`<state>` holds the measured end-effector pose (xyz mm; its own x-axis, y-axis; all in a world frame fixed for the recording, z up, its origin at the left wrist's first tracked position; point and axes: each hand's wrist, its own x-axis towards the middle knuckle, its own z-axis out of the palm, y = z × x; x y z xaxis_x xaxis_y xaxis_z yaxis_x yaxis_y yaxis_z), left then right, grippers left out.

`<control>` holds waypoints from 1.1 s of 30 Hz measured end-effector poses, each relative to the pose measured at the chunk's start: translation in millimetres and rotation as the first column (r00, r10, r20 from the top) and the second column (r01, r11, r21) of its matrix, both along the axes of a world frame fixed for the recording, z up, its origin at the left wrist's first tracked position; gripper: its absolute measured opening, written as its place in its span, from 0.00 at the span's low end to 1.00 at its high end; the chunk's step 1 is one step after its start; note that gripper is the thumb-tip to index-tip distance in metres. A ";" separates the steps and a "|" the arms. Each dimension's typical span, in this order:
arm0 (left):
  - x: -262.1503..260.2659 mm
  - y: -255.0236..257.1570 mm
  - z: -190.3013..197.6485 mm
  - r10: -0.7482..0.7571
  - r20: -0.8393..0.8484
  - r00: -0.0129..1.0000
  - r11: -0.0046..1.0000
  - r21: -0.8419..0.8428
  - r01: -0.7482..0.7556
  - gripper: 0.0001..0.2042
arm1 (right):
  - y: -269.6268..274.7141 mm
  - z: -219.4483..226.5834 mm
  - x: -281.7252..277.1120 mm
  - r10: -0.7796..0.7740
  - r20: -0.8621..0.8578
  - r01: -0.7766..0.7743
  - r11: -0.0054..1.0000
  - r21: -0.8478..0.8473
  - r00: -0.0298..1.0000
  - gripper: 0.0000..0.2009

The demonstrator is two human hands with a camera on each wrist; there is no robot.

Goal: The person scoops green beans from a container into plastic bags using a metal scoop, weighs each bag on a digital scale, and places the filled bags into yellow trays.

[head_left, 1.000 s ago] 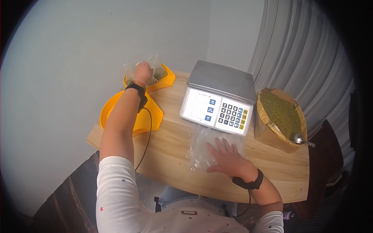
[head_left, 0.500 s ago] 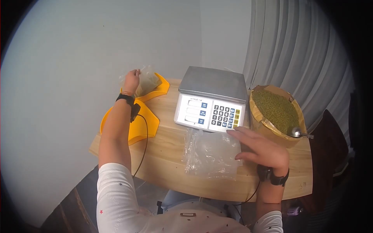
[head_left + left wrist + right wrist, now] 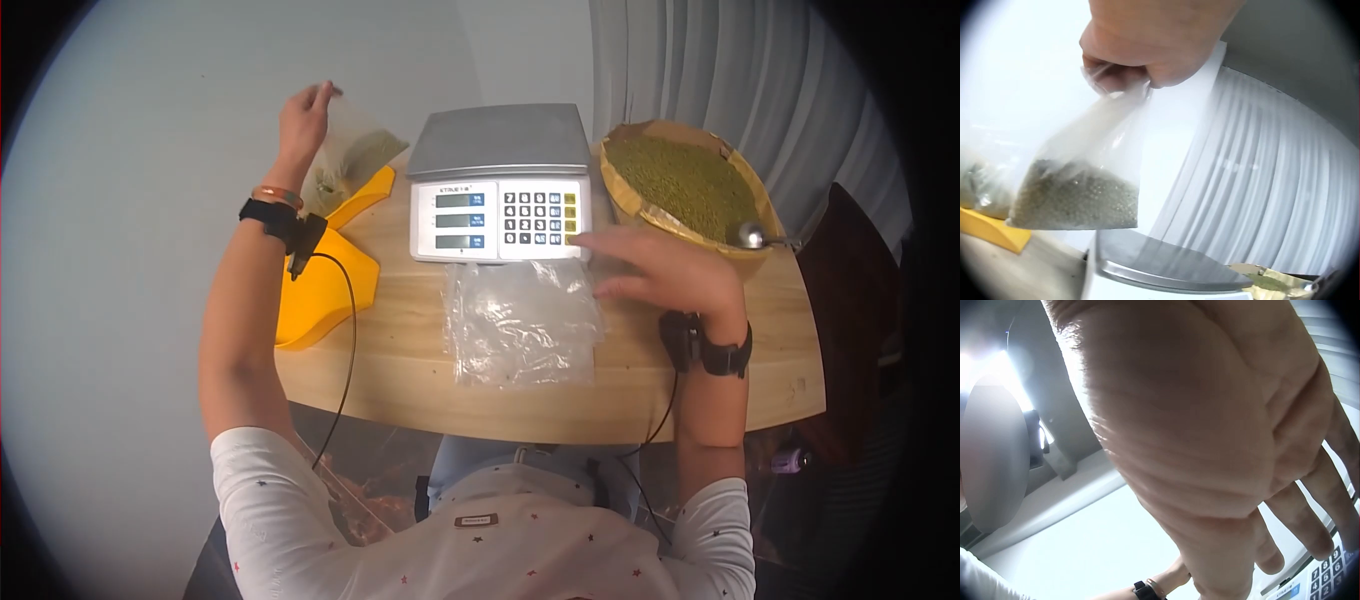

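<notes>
My left hand (image 3: pixel 305 125) grips a clear plastic bag of small green beans (image 3: pixel 1079 194) by its gathered top, and the bag hangs above the far yellow tray (image 3: pixel 362 200). Its beans have settled at the bottom in the left wrist view. The right hand (image 3: pixel 670 270), fingers stretched out, is at the lower right corner of the keypad (image 3: pixel 540 215) on a white scale. Above the keypad, the scale's grey platform (image 3: pixel 500 140) carries nothing. In front of the scale lie flat clear plastic bags (image 3: pixel 520 330), close to my right thumb.
Another filled bag (image 3: pixel 982 187) sits in the far yellow tray. A second yellow tray (image 3: pixel 325 300) is nearer, under my left forearm. At the right stands a paper sack of green beans (image 3: pixel 690 180) with a metal scoop (image 3: pixel 755 236). A cable (image 3: pixel 352 340) trails from the left wrist.
My left hand has lifted the bag of beans up from the far yellow tray. The right hand has left the flat plastic bags and moved to the keypad's corner. The head view has shifted.
</notes>
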<state>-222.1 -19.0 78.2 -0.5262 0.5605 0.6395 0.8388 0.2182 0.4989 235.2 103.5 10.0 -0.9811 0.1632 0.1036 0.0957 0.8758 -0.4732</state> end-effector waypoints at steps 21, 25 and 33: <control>291.6 123.3 48.5 -0.807 0.199 0.557 0.586 0.142 0.798 0.18 | 66.5 -25.3 -10.3 -0.276 -0.608 -0.396 0.551 -0.735 0.744 0.24; 300.3 156.3 44.1 -0.796 0.317 0.516 0.591 0.218 0.777 0.20 | 99.8 -26.0 23.9 -0.501 -0.580 -0.343 0.489 -0.802 0.643 0.16; 306.3 234.1 -10.9 -0.741 0.546 0.391 0.556 0.172 0.813 0.19 | 119.9 -11.3 88.5 -0.820 -0.396 0.126 0.482 -0.867 0.412 0.19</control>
